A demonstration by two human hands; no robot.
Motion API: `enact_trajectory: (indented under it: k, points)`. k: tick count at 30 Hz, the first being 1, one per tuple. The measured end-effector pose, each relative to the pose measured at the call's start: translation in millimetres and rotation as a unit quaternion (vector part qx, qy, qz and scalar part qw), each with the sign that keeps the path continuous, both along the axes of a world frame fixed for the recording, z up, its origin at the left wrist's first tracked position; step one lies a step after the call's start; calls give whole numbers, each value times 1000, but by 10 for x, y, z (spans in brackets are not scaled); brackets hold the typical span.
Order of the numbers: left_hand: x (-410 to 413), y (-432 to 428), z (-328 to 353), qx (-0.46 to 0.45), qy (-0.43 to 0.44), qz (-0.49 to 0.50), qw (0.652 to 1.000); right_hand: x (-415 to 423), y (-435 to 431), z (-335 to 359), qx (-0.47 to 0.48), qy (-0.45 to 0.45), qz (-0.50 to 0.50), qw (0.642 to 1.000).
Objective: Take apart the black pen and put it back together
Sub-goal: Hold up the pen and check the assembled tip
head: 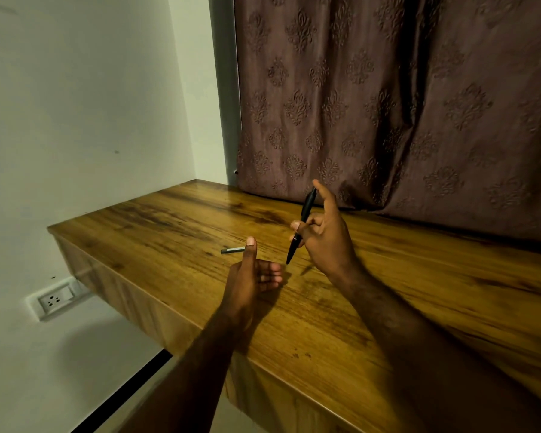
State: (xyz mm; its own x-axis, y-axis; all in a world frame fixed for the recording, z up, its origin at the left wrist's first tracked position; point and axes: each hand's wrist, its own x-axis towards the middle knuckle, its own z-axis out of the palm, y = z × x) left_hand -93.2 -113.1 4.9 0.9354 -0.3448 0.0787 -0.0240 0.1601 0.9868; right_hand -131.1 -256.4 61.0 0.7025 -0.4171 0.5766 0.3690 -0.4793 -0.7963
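My right hand (324, 235) holds the black pen (301, 226) above the wooden table (169, 232). The pen stands steeply, its tip pointing down at the tabletop and its clip end up by my raised index finger. My left hand (252, 276) rests to the left of it, thumb up and fingers curled in, with nothing visible inside them. A short grey pen part (231, 250) lies on the table just beyond my left thumb, which hides its right end.
A patterned brown curtain (403, 104) hangs along the table's back edge. A white wall (91, 120) bounds the left side, with a power socket (55, 300) below the tabletop. The table's front edge (175, 310) runs diagonally under my left forearm.
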Motion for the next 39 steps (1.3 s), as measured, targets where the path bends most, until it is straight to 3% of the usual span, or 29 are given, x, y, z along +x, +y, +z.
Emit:
enact_trajectory:
  k: [39]
  points:
    - [0,-1,-6,-2,4,3,1000,-56,31,65,-32,-15,9,999]
